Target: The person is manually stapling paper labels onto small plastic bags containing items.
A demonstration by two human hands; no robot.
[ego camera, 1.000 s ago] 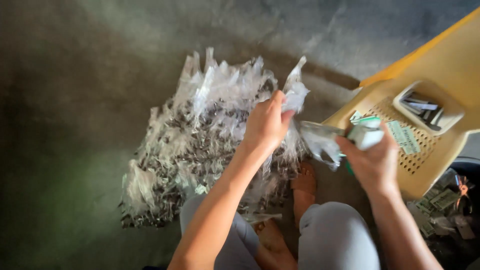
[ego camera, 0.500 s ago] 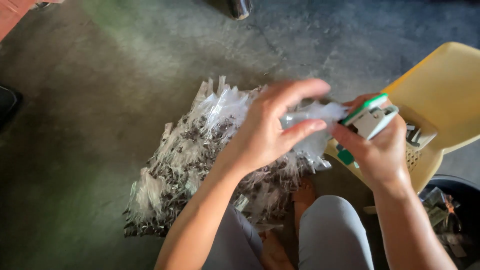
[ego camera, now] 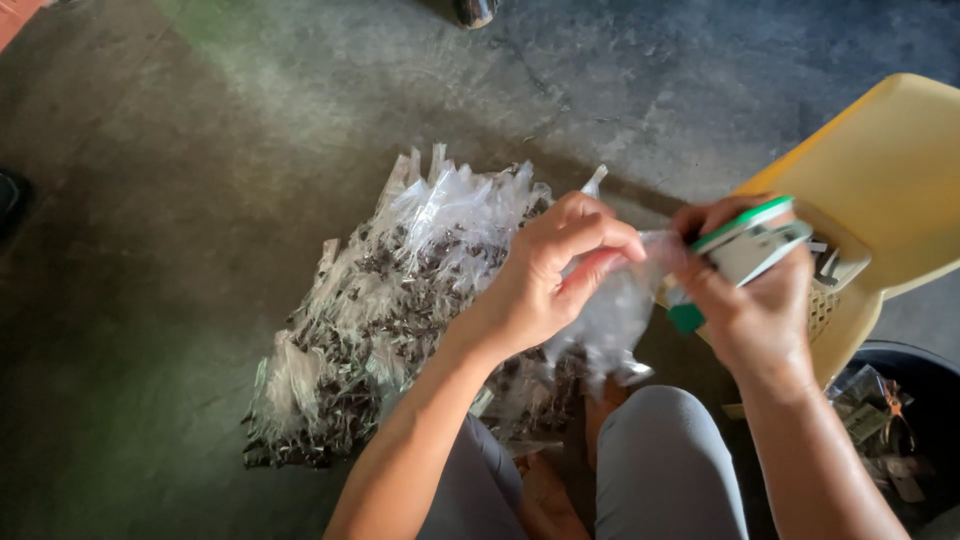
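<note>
My left hand (ego camera: pixel 545 275) pinches the top of a small clear plastic packet (ego camera: pixel 612 315) that hangs in front of my knees. Close beside it, my right hand (ego camera: pixel 752 300) grips a green and white stapler (ego camera: pixel 745 245), whose jaw meets the packet's folded top. Under both hands a heap of similar clear packets (ego camera: pixel 390 310) with small dark pieces inside lies on the concrete floor.
A yellow plastic chair (ego camera: pixel 890 170) stands at the right with a small box on its seat. A dark bin (ego camera: pixel 905 420) with scraps sits at the lower right. My knees (ego camera: pixel 660 450) and bare feet are at the bottom edge.
My left hand picked a packet off the heap and brought it up to the stapler. My right hand raised the stapler from beside the chair to meet it.
</note>
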